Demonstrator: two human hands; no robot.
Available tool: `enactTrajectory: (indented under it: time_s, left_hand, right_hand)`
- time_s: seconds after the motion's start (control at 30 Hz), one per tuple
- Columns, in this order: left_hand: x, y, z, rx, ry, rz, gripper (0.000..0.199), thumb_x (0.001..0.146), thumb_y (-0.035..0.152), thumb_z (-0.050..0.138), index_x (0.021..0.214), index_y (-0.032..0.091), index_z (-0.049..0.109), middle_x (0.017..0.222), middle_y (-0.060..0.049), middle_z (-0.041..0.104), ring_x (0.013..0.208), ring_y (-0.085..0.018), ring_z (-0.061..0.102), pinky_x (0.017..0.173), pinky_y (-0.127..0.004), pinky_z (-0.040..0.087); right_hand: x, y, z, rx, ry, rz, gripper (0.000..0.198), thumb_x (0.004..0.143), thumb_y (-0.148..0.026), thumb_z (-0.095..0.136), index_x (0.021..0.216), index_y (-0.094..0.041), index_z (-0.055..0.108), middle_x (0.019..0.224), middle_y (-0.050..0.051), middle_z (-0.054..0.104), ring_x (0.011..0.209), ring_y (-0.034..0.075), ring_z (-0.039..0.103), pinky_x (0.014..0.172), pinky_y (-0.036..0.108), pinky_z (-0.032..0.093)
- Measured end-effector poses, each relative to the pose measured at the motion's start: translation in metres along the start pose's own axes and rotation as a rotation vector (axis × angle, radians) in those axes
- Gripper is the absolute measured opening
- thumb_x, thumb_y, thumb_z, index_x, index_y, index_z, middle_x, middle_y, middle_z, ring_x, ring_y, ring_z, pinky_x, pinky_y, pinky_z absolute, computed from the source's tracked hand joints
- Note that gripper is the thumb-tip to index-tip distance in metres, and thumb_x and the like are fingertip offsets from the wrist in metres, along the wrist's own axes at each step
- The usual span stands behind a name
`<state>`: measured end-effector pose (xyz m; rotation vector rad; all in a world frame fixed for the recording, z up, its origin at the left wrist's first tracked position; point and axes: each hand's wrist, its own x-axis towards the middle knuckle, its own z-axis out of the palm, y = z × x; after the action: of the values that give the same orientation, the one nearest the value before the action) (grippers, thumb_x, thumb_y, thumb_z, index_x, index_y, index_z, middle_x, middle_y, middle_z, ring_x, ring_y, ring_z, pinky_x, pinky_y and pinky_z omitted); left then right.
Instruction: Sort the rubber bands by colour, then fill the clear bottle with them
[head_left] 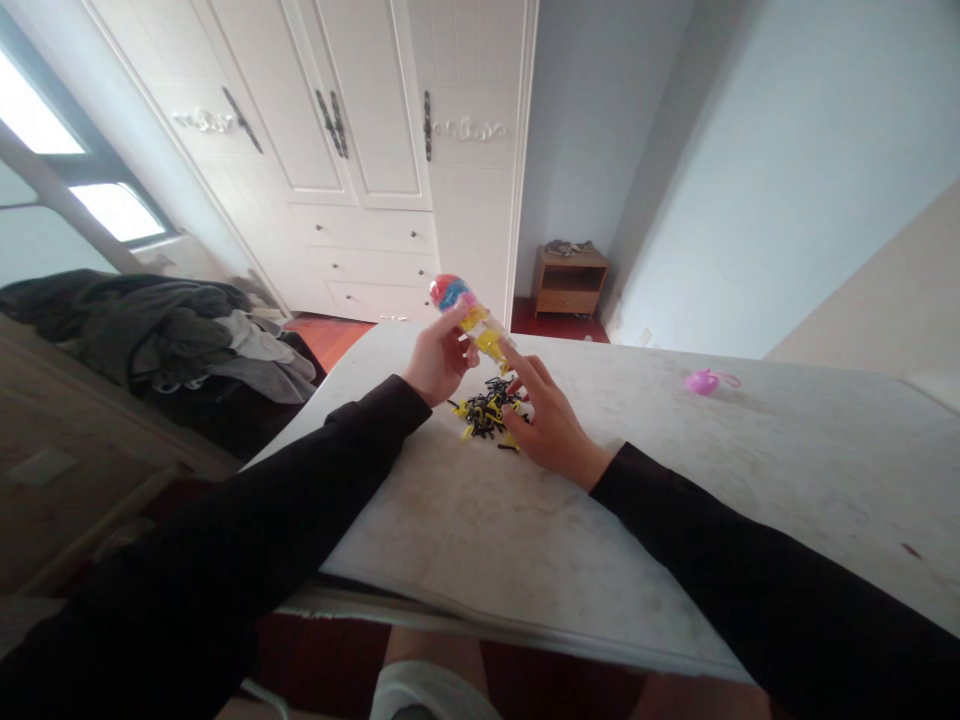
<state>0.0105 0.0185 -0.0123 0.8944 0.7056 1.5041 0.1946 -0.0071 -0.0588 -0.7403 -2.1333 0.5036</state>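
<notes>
My left hand point(440, 362) is wrapped around a clear tube-shaped container point(470, 315), tilted with its lower end toward the right. Red, blue, pink and yellow layers of small pieces show through its wall. At that lower end, the index finger of my right hand point(551, 420) reaches up to the container, touching it or very close. The other fingers of that hand are spread apart over the table. Below both hands lies a loose pile of small black and yellow pieces point(487, 412), possibly rubber bands; my right fingertips partly cover it.
A pink round lid-like piece point(703, 381) with a loop sits on the right of the pale table point(465, 540). Left of the table, clothes point(187, 340) are heaped. Beyond stand a white wardrobe point(375, 110) and a small wooden cabinet point(570, 299).
</notes>
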Motion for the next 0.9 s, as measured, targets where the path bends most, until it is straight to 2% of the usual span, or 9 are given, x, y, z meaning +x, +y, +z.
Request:
enactTrajectory:
  time_s: [0.1, 0.17, 0.4, 0.57, 0.67, 0.77, 0.83, 0.9]
  left_hand:
    - [-0.005, -0.003, 0.001, 0.117, -0.148, -0.082, 0.036, 0.075, 0.042, 0.085, 0.090, 0.013, 0.071, 0.079, -0.003, 0.064, 0.055, -0.008, 0.050, 0.044, -0.020, 0.038]
    - [-0.007, -0.005, 0.001, 0.166, -0.184, -0.092, 0.038, 0.073, 0.043, 0.086, 0.088, 0.012, 0.071, 0.076, -0.003, 0.063, 0.054, -0.008, 0.051, 0.045, -0.021, 0.040]
    - [-0.001, -0.001, -0.001, 0.070, -0.036, 0.053, 0.035, 0.079, 0.043, 0.081, 0.090, 0.012, 0.072, 0.079, -0.004, 0.065, 0.056, -0.007, 0.050, 0.044, -0.019, 0.034]
    - [0.007, 0.003, -0.003, -0.019, 0.100, 0.115, 0.031, 0.083, 0.044, 0.077, 0.089, 0.014, 0.069, 0.078, -0.003, 0.063, 0.054, -0.007, 0.044, 0.042, -0.020, 0.027]
    - [0.009, 0.003, -0.005, -0.007, 0.116, 0.093, 0.031, 0.083, 0.044, 0.076, 0.088, 0.014, 0.069, 0.073, -0.002, 0.059, 0.051, -0.006, 0.039, 0.041, -0.020, 0.027]
    - [0.008, 0.003, -0.005, 0.000, 0.117, 0.100, 0.030, 0.084, 0.043, 0.075, 0.088, 0.014, 0.069, 0.070, -0.001, 0.058, 0.050, -0.006, 0.037, 0.042, -0.020, 0.027]
    - [0.006, 0.002, -0.003, 0.009, 0.112, 0.093, 0.030, 0.084, 0.042, 0.074, 0.089, 0.014, 0.069, 0.070, -0.001, 0.059, 0.051, -0.007, 0.037, 0.043, -0.021, 0.027]
    - [0.003, 0.002, 0.000, 0.022, 0.090, 0.069, 0.031, 0.083, 0.043, 0.075, 0.090, 0.013, 0.069, 0.071, -0.002, 0.060, 0.052, -0.007, 0.038, 0.043, -0.022, 0.028]
  right_hand:
    - [0.000, 0.002, 0.003, -0.065, -0.054, 0.030, 0.087, 0.082, -0.012, 0.052, 0.163, -0.030, 0.026, 0.133, 0.013, 0.056, 0.093, 0.024, 0.063, 0.090, 0.045, 0.057]
    - [0.000, 0.004, 0.004, -0.090, -0.085, 0.048, 0.090, 0.081, -0.012, 0.054, 0.164, -0.027, 0.023, 0.133, 0.015, 0.057, 0.093, 0.026, 0.063, 0.091, 0.049, 0.057]
    - [0.001, 0.000, 0.001, 0.017, -0.106, 0.028, 0.081, 0.081, -0.009, 0.052, 0.158, -0.028, 0.034, 0.124, 0.011, 0.057, 0.093, 0.022, 0.063, 0.087, 0.042, 0.057]
    - [0.000, 0.000, 0.000, 0.031, -0.079, -0.019, 0.069, 0.081, -0.008, 0.052, 0.147, -0.028, 0.043, 0.135, 0.010, 0.056, 0.103, 0.023, 0.064, 0.095, 0.044, 0.053]
    - [-0.001, 0.002, 0.002, 0.016, -0.005, -0.012, 0.058, 0.080, -0.008, 0.054, 0.135, -0.025, 0.048, 0.134, 0.011, 0.057, 0.101, 0.022, 0.065, 0.089, 0.041, 0.054]
    - [0.000, 0.003, 0.002, -0.016, 0.081, 0.001, 0.045, 0.080, -0.010, 0.055, 0.123, -0.023, 0.051, 0.121, 0.009, 0.058, 0.093, 0.021, 0.064, 0.081, 0.038, 0.054]
    - [0.001, 0.002, 0.001, -0.027, 0.085, 0.004, 0.048, 0.080, -0.010, 0.055, 0.126, -0.024, 0.052, 0.117, 0.008, 0.058, 0.090, 0.020, 0.063, 0.080, 0.038, 0.054]
    - [0.001, 0.000, 0.000, -0.026, 0.050, -0.007, 0.061, 0.080, -0.009, 0.053, 0.138, -0.025, 0.050, 0.119, 0.008, 0.058, 0.091, 0.020, 0.062, 0.083, 0.038, 0.055]
